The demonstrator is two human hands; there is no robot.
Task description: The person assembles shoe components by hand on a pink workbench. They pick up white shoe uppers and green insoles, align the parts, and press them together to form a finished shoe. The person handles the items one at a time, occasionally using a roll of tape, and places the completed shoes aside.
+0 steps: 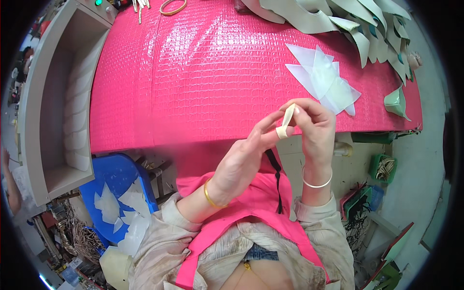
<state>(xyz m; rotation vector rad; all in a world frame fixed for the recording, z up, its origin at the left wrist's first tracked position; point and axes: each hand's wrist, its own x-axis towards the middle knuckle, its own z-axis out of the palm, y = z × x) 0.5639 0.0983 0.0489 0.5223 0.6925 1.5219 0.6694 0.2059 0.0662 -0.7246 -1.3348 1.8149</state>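
Observation:
My two hands meet just over the table's front edge, right of the middle. A narrow cream-coloured strip (pixel 288 117) is looped around a fingertip of my left hand (pixel 246 157), whose fingers are stretched out. My right hand (pixel 314 123) pinches the strip's upper end between thumb and fingers, pulling it up from that fingertip. The strip's material cannot be made out. Just beyond my right hand lies a loose pile of thin, translucent white pointed sheets (pixel 326 79) on the pink-covered table (pixel 208 82).
Pale green-grey cut pieces (pixel 357 29) heap at the far right. A green-white piece (pixel 396 102) stands at the right edge. Left is a grey open-fronted box (pixel 58 106); below it, a blue chair (pixel 113 179) holds white scraps. A tape-like ring (pixel 173 7) lies far left.

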